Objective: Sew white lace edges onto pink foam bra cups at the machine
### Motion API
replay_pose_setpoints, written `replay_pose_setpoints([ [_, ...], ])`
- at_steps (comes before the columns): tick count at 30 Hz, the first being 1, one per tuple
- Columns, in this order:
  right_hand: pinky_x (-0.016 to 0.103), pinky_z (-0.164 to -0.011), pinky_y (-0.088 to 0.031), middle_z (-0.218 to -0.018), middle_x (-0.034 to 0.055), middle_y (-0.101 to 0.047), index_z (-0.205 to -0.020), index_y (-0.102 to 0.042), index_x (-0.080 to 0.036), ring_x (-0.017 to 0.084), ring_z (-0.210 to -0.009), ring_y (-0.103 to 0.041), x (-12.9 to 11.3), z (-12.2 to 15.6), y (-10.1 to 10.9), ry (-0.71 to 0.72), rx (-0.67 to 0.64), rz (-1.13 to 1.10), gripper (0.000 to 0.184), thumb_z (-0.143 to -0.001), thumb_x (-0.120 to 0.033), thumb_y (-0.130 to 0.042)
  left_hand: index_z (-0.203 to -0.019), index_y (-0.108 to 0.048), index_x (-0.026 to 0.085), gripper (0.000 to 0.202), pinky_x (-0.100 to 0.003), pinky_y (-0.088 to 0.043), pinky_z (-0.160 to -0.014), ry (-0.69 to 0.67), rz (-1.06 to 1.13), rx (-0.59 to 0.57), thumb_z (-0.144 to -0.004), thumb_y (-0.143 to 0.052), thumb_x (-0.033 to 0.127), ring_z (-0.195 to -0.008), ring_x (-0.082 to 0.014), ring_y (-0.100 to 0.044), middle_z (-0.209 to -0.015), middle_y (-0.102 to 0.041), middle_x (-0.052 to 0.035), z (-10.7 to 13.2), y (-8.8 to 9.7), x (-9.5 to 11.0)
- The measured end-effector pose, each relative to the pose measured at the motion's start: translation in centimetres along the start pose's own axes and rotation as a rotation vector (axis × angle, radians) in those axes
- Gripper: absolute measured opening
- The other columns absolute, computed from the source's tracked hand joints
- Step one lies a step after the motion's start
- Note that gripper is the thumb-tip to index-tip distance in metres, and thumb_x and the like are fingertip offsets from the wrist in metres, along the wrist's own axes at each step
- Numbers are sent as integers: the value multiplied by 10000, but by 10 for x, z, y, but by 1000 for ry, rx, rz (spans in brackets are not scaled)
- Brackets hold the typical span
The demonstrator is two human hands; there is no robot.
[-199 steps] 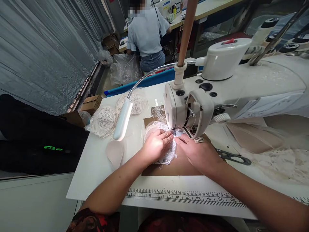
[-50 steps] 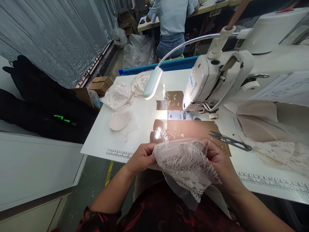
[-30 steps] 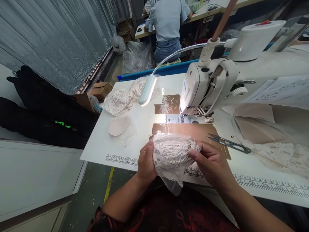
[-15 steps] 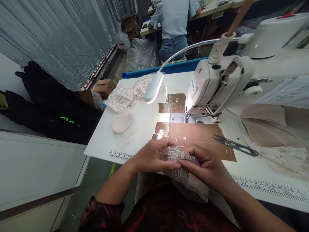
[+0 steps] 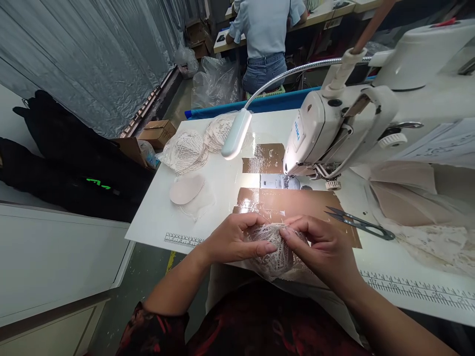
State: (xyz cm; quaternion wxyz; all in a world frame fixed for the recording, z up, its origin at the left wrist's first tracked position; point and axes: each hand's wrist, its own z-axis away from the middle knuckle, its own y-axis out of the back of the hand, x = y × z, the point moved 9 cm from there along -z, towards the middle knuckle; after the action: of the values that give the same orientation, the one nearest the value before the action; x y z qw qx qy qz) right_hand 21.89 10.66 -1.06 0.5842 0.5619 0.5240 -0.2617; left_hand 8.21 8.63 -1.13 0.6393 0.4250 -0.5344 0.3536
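Left hand [image 5: 237, 240]: closed on the left side of a bunched white lace piece [image 5: 272, 247], thumb on top, fingers curled beneath. Right hand [image 5: 322, 247]: closed on the right side of the same piece, fingertips pinching its upper edge. Both hands sit at the near edge of the counter [image 5: 166, 217], and the lace hangs partly over that edge toward the lap.

Lace piece: judged light, soft and limp, with an open weave that could snag or stretch. Best held by its denser border with spread fingers, not by a single loop.

Just beyond the hands: a brown taped patch [image 5: 297, 202] on the counter, lit brightly. To the right of the right hand: thread snips [image 5: 358, 223], lying flat, apart from the hand. Along the near edge on both sides: a printed ruler strip [image 5: 415, 287].

Further out, to the left of the left hand: an oval beige pad [image 5: 186, 190]; beyond it, two lace cups [image 5: 189, 148] in clear wrap. Ahead: a gooseneck lamp [image 5: 236, 133] and the sewing machine [image 5: 334, 133]. To the right: beige fabric pieces [image 5: 408, 193].

Far back: a person [image 5: 265, 39] seated at another bench, facing away.
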Motion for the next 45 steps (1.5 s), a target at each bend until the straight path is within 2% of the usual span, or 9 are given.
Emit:
replay_pose_setpoints([
  [16,259,-515,-418,-656,25,-643,-621,-581,-210,148,-602,-567,20,2,-2,-117,-59,-103,266,-805,-396,-629,-745,-651,132,225,-215,-374,-593,-30,81,-1,-832,-604,335,-651,-109,-480,-702,-546,-24,-13,-7,-2],
  [22,207,-437,-333,-573,-38,-494,-689,-555,-190,80,-497,-417,46,1,-20,-400,-215,-484,319,-748,-478,-676,-650,-545,139,291,-188,-303,-484,125,569,161,-754,-683,372,-494,-59,-374,-562,-455,33,-13,-17,-36],
  [27,255,-562,-473,-654,6,-594,-778,-622,-187,121,-587,-543,54,-4,13,-425,-153,-474,326,-719,-498,-700,-744,-601,156,202,-204,-407,-537,66,654,684,-671,-716,305,-543,-95,-507,-642,-577,19,10,72,-31],
  [29,278,-603,-503,-676,25,-620,-771,-646,-195,146,-627,-583,57,-6,34,-396,-112,-353,324,-715,-510,-698,-699,-582,165,187,-195,-392,-540,-68,382,927,-675,-722,287,-539,-87,-487,-619,-553,37,24,118,-7],
  [31,278,-601,-504,-712,33,-640,-788,-663,-209,164,-655,-609,57,-10,50,-351,-88,-212,327,-727,-529,-675,-660,-560,172,196,-200,-361,-541,-164,-24,992,-752,-670,305,-533,-88,-438,-578,-494,40,20,133,19],
  [34,276,-566,-471,-738,30,-659,-822,-670,-228,171,-651,-609,50,-23,56,-239,-132,40,296,-794,-512,-592,-576,-483,179,274,-242,-355,-599,-244,-602,698,-818,-583,261,-568,-118,-404,-564,-432,17,-31,88,32],
  [38,287,-522,-422,-698,1,-676,-892,-689,-261,165,-567,-571,45,-43,40,-100,-260,351,219,-844,-368,-505,-549,-408,200,271,-304,-366,-618,-224,-850,357,-797,-504,143,-597,-180,-414,-548,-382,-15,-90,2,-7],
  [42,319,-684,-465,-923,38,-719,-970,-698,-239,205,-805,-634,42,-53,24,69,-258,502,295,-858,-227,-426,-555,-417,202,283,-345,-378,-631,-209,-848,215,-822,-421,108,-565,-193,-410,-554,-378,-28,-97,-44,-25],
  [45,309,-685,-440,-902,66,-685,-932,-691,-199,192,-783,-604,43,-50,9,161,-276,626,320,-869,-158,-379,-583,-491,183,261,-376,-398,-678,-224,-848,122,-832,-426,136,-572,-197,-431,-579,-435,-48,-88,-49,-15],
])
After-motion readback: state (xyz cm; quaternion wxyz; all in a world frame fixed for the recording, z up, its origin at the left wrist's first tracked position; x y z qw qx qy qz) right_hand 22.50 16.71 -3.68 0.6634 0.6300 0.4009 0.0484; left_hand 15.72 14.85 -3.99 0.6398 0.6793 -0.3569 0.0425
